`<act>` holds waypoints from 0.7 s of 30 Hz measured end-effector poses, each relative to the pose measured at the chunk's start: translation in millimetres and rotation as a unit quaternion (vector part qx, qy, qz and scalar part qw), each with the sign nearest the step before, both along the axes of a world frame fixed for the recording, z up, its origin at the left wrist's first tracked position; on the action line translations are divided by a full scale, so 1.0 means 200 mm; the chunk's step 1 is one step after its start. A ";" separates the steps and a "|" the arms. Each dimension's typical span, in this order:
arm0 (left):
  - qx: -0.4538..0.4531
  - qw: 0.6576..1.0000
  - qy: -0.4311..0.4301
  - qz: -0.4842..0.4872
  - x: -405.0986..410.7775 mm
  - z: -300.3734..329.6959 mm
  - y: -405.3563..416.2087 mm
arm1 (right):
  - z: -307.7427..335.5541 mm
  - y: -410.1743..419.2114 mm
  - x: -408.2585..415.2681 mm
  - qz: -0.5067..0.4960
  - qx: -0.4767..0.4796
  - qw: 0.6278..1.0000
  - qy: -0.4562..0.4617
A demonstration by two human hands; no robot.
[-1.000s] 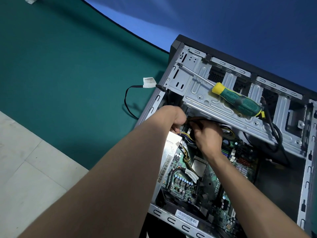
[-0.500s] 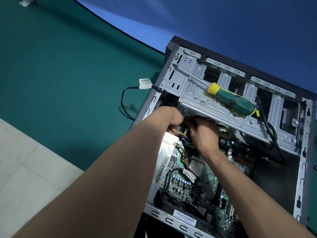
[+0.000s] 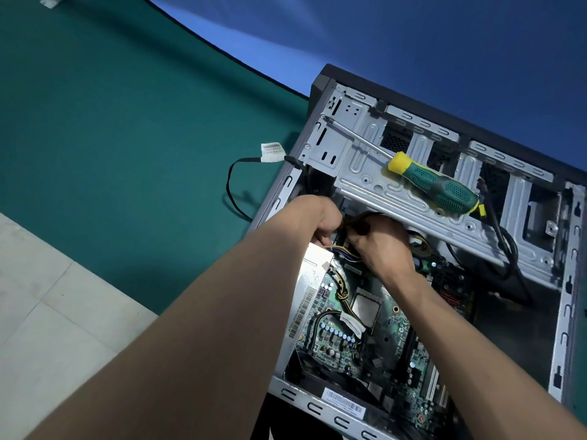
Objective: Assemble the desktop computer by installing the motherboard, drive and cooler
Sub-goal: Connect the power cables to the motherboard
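Note:
An open computer case (image 3: 568,281) lies on its side on a green mat. The green motherboard (image 3: 390,319) sits inside it, with the bare CPU (image 3: 365,308) showing near the middle. My left hand (image 3: 320,217) and my right hand (image 3: 379,241) reach in together under the edge of the silver drive cage (image 3: 365,173). Both have curled fingers working at a bundle of coloured wires (image 3: 344,250) and a black cable there. The fingertips and what they pinch are mostly hidden.
A green and yellow screwdriver (image 3: 435,185) lies on top of the drive cage. A black cable with a white label (image 3: 271,153) loops out of the case onto the green mat (image 3: 127,154). Pale floor tiles (image 3: 47,312) lie at the lower left.
The view has shifted a little. Both hands stay at the same spot under the drive cage, with only small finger movements at the cables.

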State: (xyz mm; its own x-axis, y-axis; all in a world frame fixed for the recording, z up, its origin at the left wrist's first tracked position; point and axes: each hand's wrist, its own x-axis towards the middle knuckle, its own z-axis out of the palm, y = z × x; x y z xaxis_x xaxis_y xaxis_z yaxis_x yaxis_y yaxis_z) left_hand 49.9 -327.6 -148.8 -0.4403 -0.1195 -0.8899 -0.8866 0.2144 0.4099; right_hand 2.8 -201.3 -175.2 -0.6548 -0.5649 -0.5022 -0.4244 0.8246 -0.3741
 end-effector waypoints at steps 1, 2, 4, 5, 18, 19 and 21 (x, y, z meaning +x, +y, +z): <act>0.000 1.000 0.001 -0.002 0.00 0.00 0.00 | 0.00 0.00 0.00 0.005 0.005 1.000 0.006; 0.000 1.000 0.003 -0.005 0.00 0.00 0.00 | 0.00 0.00 -0.01 0.010 0.008 1.000 0.009; 0.001 1.000 0.005 -0.011 0.00 0.00 0.00 | 0.00 0.00 -0.01 0.014 0.002 1.000 0.003; 0.001 1.000 0.004 -0.012 0.00 -0.01 0.00 | 0.01 0.00 -0.02 0.010 -0.010 1.000 -0.004; -0.022 0.999 0.005 0.024 0.00 0.00 0.00 | 0.19 0.22 -0.06 -0.234 -0.362 0.721 -0.542; -0.025 0.999 0.009 0.025 0.00 0.00 0.00 | 0.18 0.23 -0.04 -0.219 -0.365 0.679 -0.598; -0.029 0.999 0.014 0.022 0.00 0.00 0.00 | 0.15 0.25 0.02 -0.207 -0.379 0.607 -0.667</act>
